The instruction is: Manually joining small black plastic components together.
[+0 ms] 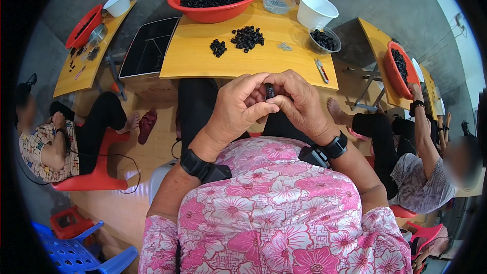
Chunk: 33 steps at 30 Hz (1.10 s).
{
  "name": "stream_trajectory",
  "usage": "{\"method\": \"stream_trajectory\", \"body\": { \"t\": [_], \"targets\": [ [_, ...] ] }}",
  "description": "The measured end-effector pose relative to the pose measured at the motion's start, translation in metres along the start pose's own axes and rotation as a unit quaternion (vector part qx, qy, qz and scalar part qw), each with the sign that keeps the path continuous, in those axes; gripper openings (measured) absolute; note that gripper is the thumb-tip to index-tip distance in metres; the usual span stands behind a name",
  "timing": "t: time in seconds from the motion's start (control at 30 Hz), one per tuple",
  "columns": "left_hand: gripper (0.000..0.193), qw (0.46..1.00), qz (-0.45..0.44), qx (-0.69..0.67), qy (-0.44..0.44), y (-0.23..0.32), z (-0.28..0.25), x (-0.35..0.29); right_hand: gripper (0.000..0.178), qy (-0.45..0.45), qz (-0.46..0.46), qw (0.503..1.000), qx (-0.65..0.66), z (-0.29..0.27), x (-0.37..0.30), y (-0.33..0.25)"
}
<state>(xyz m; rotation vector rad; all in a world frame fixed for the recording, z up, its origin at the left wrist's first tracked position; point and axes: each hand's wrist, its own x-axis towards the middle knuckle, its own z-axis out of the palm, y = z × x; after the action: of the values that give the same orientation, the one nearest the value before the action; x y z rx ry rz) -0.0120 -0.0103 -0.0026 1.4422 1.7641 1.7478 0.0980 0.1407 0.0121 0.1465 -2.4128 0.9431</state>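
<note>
A small black cylindrical plastic part (270, 91) is pinched between my two hands, above my lap and just short of the table's near edge. My left hand (239, 99) closes on it from one side, thumb and fingers together. From the other side my right hand (298, 100) grips it too, its thumb pressed near the part's lower end. The fingers cover much of the part. On the yellow table (198, 63) beyond lie a larger pile of black parts (248, 38), a smaller pile (218, 48) and some small pale pieces (284, 46).
A red basin (175, 2) heaped with black parts stands at the table's back. Right of it are a white bucket (315, 12), a clear bowl of black parts (324, 40) and red-handled snips (322, 71). Co-workers sit left (48, 147) and right (423, 177) at other tables.
</note>
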Motion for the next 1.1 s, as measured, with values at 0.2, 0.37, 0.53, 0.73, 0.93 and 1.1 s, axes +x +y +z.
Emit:
{"method": "stream_trajectory", "body": {
  "t": [0.2,0.37,0.53,0.73,0.93,1.1],
  "targets": [
    [0.052,0.999,0.009,-0.028,0.028,-0.006,0.006,0.0,0.035,0.012,-0.005,1.0,0.001,0.0,0.0,0.002],
    [0.057,0.999,0.032,-0.012,0.027,0.0,0.003,0.003,0.034,0.0,-0.017,1.0,-0.017,-0.007,0.005,-0.003],
    [0.059,0.999,0.022,-0.006,0.03,0.0,0.005,0.002,0.032,0.002,-0.017,1.0,-0.016,-0.003,0.003,-0.001],
    [0.056,0.999,0.026,-0.002,0.042,0.0,0.005,-0.003,0.03,-0.001,-0.024,1.0,-0.015,0.0,0.002,-0.002],
    [0.05,0.997,0.041,-0.002,0.061,-0.001,0.008,-0.001,0.027,0.008,-0.027,0.999,-0.015,-0.002,0.005,-0.004],
    [0.045,0.999,0.024,-0.01,0.043,0.001,0.011,0.008,0.025,0.036,-0.031,0.999,-0.005,-0.004,0.008,0.005]
  ]
}}
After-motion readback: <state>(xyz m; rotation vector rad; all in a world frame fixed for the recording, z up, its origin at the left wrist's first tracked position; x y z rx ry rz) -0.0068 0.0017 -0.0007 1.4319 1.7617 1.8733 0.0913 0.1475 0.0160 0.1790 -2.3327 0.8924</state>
